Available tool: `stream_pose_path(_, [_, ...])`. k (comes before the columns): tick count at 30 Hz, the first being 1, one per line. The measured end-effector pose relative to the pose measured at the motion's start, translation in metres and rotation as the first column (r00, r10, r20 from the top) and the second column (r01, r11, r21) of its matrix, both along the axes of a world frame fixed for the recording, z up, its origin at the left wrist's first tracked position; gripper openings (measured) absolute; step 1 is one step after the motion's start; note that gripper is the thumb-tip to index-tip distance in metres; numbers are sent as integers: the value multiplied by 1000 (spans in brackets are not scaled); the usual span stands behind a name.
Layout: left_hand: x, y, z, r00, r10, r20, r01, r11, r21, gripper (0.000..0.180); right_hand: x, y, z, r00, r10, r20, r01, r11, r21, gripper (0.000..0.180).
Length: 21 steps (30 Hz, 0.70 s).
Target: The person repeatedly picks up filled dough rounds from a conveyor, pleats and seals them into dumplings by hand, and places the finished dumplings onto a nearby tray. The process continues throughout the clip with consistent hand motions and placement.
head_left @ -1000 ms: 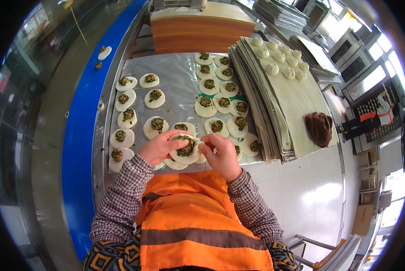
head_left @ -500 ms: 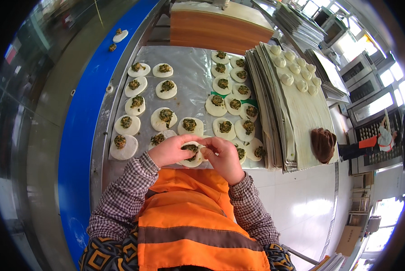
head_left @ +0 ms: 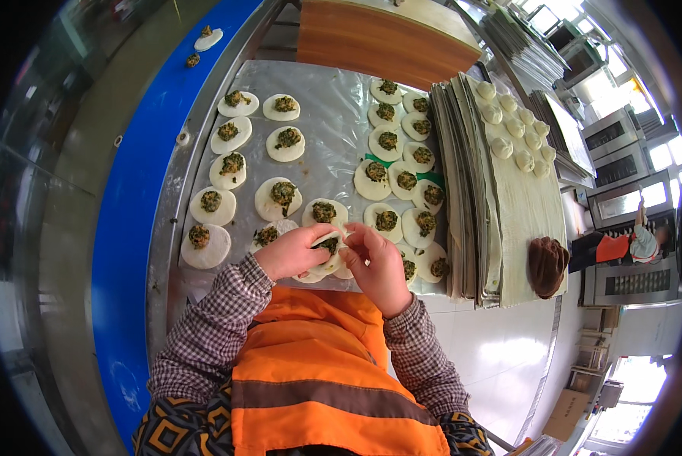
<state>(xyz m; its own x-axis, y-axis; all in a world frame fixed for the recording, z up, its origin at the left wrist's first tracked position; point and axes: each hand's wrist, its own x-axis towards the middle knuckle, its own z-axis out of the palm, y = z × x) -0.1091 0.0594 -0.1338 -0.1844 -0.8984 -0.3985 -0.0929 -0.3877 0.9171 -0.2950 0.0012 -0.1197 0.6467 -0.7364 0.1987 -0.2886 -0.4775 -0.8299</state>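
Between my hands, just above the near edge of the table, is a round dough wrapper [head_left: 329,264] with dark green chopped filling at its centre. My left hand [head_left: 287,254] cups it, the thumb resting by the filling. At the wrapper's right rim, my right hand [head_left: 380,275] pinches the dough edge between thumb and fingertips. Several flat dough rounds topped with filling lie in columns on the plastic-covered table [head_left: 329,144], such as a dough round [head_left: 205,258] at the near left. My hands partly cover the rounds beneath them.
To the right, stacked cloth-covered boards [head_left: 500,251] carry several closed white buns [head_left: 517,128] and a brown cloth [head_left: 547,266]. A blue conveyor belt [head_left: 139,175] runs along the left with a dough round and filling on it. Another person [head_left: 626,247] stands far right beside racks.
My view has shifted slightly. The wrapper's edge has been drawn further up around the filling, and my right fingers have moved a little at its rim.
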Motion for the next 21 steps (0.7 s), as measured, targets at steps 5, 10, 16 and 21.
stream_pose_path(5, [1,1,-5,930,197,-311,-196,980,34,43,4,-8,-5,998,9,-70,-17,992,-123,16])
stream_pose_path(10, [-1,0,-19,973,223,-50,-229,947,-226,34,12,-2,-9,989,-119,86,69,896,439,15])
stream_pose_path(16, [21,-9,-25,992,-54,112,69,988,-137,40,20,-6,-1,994,59,-94,-77,977,-200,15])
stream_pose_path(21, [25,-14,-28,997,-73,36,81,954,-290,42,24,-6,-6,995,23,-93,-28,998,-55,14])
